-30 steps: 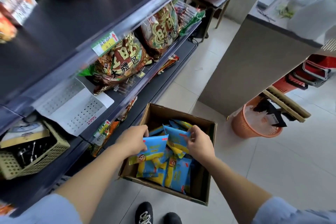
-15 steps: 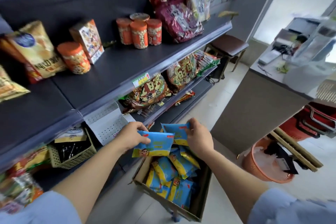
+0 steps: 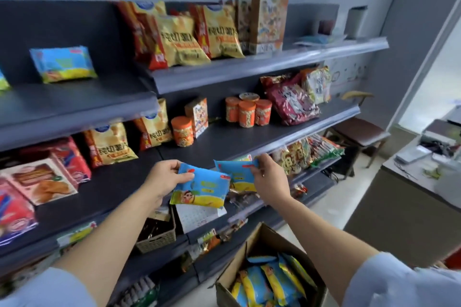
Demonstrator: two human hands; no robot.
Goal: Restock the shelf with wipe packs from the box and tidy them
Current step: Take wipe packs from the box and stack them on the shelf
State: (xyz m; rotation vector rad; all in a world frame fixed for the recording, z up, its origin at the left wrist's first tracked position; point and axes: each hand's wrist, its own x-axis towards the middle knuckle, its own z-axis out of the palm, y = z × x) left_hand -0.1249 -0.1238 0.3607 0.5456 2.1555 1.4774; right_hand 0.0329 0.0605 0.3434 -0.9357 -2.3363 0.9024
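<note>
**A wipe pack in each hand, held in front of the shelf**

Nearest you, low on the right, the cardboard box (image 3: 252, 249) stands open on the floor. More blue-and-yellow wipe packs (image 3: 272, 279) stand on edge inside it.

Above the box, both your hands are raised in front of the middle shelf (image 3: 219, 144). Your left hand (image 3: 164, 179) grips one wipe pack (image 3: 202, 189) by its upper left corner, with the thumb across the front and the fingers curled behind. The pack hangs out to the right of the hand and below it, printed face toward you.

Your right hand (image 3: 270, 179) pinches a second wipe pack (image 3: 237, 173) at its upper right corner. That pack reaches left and down from the fingertips. Its lower left part sits behind the first pack's right edge; you cannot tell whether the two touch. Neither pack rests on a shelf.

Under your left hand a woven basket (image 3: 157, 235) sits on a lower shelf. Beyond your hands, orange cans (image 3: 247, 112) stand on the middle shelf, with yellow snack bags (image 3: 179, 40) on the shelf above.

Far up on the left, one more wipe pack (image 3: 62, 63) already leans upright on the upper left shelf (image 3: 74, 104). At the far right are a stool (image 3: 361, 129) and a counter (image 3: 411, 202).
</note>
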